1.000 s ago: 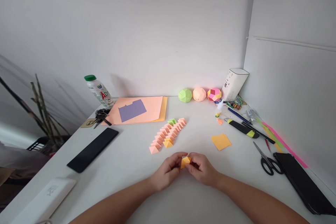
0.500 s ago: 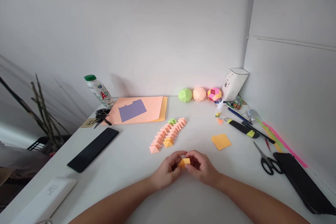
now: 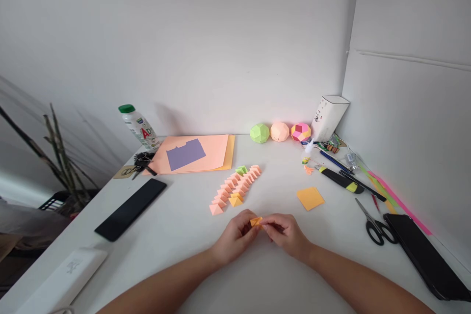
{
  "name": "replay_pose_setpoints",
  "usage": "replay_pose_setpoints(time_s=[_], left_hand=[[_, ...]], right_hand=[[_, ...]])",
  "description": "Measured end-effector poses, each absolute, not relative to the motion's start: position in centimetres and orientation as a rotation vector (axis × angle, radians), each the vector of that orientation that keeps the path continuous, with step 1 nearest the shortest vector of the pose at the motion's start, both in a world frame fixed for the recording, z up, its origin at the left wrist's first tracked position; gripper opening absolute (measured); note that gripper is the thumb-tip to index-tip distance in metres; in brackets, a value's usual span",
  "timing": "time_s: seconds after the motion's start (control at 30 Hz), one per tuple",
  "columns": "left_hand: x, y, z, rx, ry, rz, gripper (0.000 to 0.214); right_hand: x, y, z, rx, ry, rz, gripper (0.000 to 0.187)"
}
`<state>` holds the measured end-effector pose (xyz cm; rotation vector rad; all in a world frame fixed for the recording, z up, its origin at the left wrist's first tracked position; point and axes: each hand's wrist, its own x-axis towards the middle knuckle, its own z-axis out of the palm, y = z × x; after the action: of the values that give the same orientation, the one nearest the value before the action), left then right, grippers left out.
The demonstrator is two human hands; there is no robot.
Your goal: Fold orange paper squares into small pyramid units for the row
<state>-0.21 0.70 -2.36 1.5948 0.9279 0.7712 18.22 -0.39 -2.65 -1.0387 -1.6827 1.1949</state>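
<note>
Both of my hands meet over the white table's near middle. My left hand (image 3: 235, 238) and my right hand (image 3: 285, 234) pinch a small folded orange paper piece (image 3: 256, 221) between their fingertips. Just beyond them lie two rows of folded pink paper units (image 3: 235, 187), with an orange unit (image 3: 235, 200) at the near end and a green one (image 3: 241, 170) at the far end. A small stack of orange square sheets (image 3: 310, 198) rests to the right.
Three paper balls (image 3: 279, 132), a white box (image 3: 327, 117), pens and a cutter (image 3: 340, 179) sit back right. Scissors (image 3: 374, 227) and a black phone (image 3: 427, 255) lie right. Peach sheets (image 3: 195, 153), a bottle (image 3: 139, 128), keys (image 3: 142, 162), a black case (image 3: 130, 209) and a white device (image 3: 62, 282) lie left.
The fingers have shifted on the orange piece. It now shows flatter and smaller between the fingertips, a little farther from me. The arms stay in place.
</note>
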Motion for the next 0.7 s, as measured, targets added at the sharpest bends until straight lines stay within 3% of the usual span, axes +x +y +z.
replay_pose_setpoints(time_s=[0.2, 0.47, 0.7], left_hand=[[-0.08, 0.69, -2.05, 1.358, 0.956, 0.742, 0.033], [-0.15, 0.75, -2.07, 1.404, 0.960, 0.732, 0.039], [-0.42, 0.48, -2.44, 1.441, 0.874, 0.665, 0.040]], right_hand=[[18.33, -0.47, -2.81, -1.001, -1.760, 1.165, 0.024], [18.02, -0.35, -2.76, -0.939, -1.884, 0.973, 0.018], [18.08, -0.16, -3.10, -0.902, -1.917, 1.027, 0.018]])
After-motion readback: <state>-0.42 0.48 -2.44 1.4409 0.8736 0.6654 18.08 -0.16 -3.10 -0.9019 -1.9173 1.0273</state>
